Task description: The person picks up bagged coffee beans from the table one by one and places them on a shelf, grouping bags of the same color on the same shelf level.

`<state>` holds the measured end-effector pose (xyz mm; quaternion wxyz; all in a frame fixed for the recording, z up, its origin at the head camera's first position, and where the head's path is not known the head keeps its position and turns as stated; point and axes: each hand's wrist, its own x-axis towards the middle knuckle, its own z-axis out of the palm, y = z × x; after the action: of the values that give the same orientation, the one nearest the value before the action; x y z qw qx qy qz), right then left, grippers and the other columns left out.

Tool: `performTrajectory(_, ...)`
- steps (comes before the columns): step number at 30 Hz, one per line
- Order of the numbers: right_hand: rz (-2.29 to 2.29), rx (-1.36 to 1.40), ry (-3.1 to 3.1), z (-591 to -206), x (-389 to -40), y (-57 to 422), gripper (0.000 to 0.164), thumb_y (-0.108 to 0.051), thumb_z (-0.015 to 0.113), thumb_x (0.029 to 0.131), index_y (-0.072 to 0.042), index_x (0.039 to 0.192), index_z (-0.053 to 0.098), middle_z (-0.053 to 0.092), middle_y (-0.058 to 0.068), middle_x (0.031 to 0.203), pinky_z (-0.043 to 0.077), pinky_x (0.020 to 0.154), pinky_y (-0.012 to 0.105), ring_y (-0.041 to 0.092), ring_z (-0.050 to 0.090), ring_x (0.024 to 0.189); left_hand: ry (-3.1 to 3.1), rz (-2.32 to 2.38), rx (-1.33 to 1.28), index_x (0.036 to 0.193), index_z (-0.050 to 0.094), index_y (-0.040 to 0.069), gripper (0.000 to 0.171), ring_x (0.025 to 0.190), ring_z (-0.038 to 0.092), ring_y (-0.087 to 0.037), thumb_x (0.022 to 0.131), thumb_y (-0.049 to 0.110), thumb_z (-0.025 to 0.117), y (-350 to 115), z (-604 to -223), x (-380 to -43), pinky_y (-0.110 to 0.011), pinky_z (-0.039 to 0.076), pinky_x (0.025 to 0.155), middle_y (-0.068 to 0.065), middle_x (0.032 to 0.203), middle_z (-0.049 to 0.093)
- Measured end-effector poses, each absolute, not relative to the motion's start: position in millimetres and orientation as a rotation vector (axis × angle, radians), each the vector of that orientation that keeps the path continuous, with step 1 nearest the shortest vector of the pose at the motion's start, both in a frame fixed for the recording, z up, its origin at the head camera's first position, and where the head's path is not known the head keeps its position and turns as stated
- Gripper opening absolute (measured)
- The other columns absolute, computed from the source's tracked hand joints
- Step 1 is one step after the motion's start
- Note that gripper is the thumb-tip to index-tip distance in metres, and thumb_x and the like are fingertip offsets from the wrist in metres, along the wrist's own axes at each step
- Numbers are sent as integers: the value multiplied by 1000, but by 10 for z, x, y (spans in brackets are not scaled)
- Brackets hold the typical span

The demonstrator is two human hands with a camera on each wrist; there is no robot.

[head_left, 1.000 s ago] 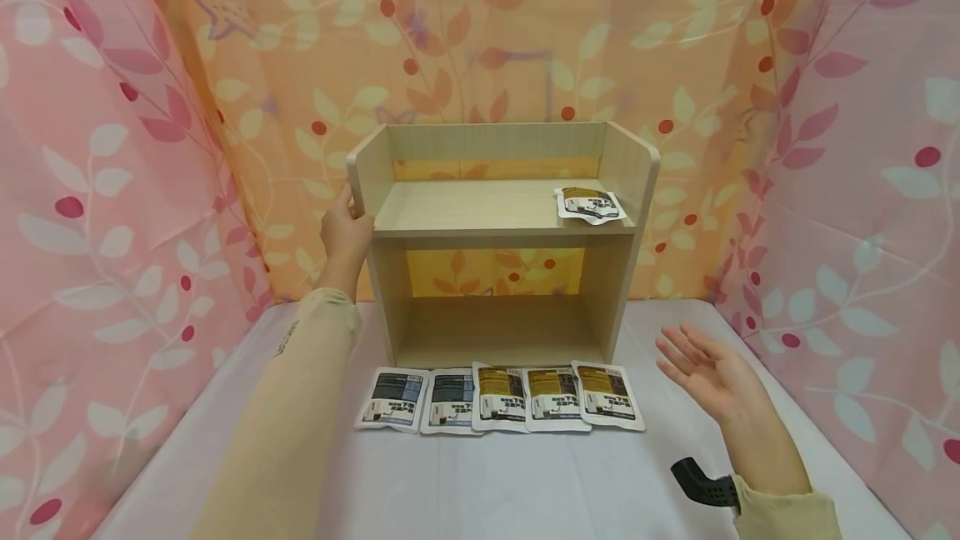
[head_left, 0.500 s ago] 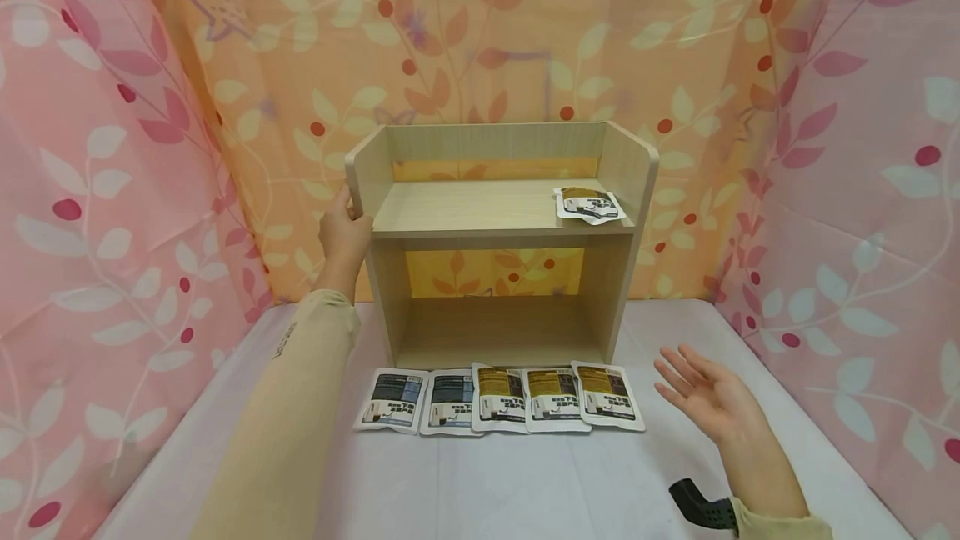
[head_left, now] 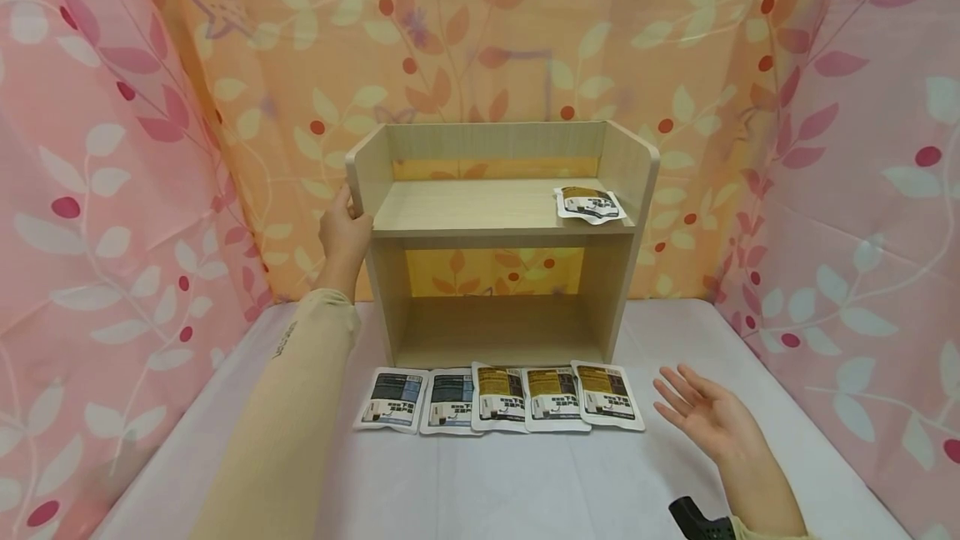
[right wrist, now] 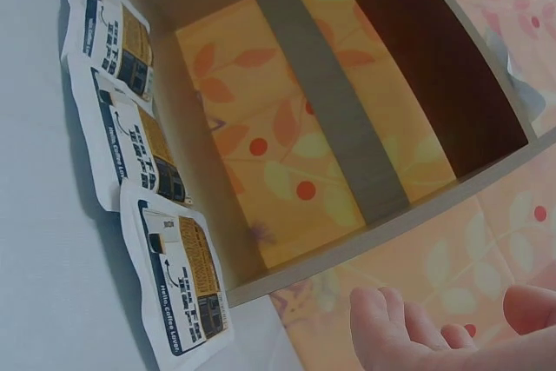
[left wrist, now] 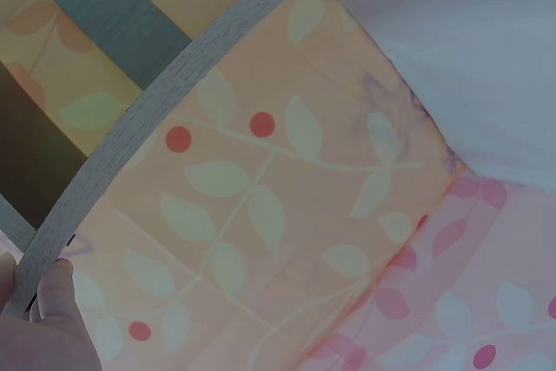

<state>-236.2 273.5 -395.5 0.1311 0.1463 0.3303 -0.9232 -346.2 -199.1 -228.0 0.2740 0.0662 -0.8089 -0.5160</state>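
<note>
My left hand (head_left: pixel 347 233) grips the left side panel of a small pale wooden shelf (head_left: pixel 480 233); in the left wrist view, thumb and fingers (left wrist: pixel 57 293) stand on either side of the panel's edge. One brown-labelled coffee packet (head_left: pixel 590 205) lies on the upper board at the right end. On the table before the shelf is a row of several packets: blue-labelled ones (head_left: pixel 393 399) on the left, brown-labelled ones (head_left: pixel 607 394) on the right. My right hand (head_left: pixel 708 419), palm up with loosely extended fingers and nothing in it, hovers to the right of the row.
The white tabletop (head_left: pixel 480 490) carries the shelf and the row. An orange leaf-patterned cloth (head_left: pixel 480 32) hangs behind, with pink cloths (head_left: pixel 75 257) at both sides. A black device (head_left: pixel 697 519) sits at my right wrist.
My right hand has drawn back a little toward me, lower in the head view. The left hand, the shelf and the packets have stayed where they were.
</note>
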Motion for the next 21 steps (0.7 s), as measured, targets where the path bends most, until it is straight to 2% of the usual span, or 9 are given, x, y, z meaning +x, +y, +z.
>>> performTrajectory(4,-2682,431,953,-3993,-2350,2741,54,-26,41,103,-34,150,15,68,4,92,17,114,41,21,62,98,-2176,-1393,175,151,37,17,67,124,52,-29,87,-1,48,-1984,-2278,-3453,-43,42,101,-20,132,57)
performTrajectory(8,-2680,427,944,-4035,-2340,2744,48,-25,38,104,-32,148,18,68,5,91,16,114,41,22,63,96,-2174,-1392,170,151,36,16,68,125,52,-29,87,-2,47,-1980,-2279,-3443,-43,42,101,-20,133,56)
performTrajectory(17,-2658,366,982,-4189,-2316,2775,23,-22,35,105,-21,128,35,68,5,94,12,114,46,23,65,93,-2174,-1388,173,149,41,17,65,121,54,-30,87,-1,49,-1986,-2281,-3448,-44,43,99,-20,128,60)
performTrajectory(21,-2646,318,985,-4268,-2300,2803,18,-20,32,105,-12,116,45,68,7,95,20,112,52,25,65,93,-2182,-1385,171,149,40,17,65,122,54,-31,87,-1,49,-1994,-2282,-3455,-44,43,100,-20,129,59)
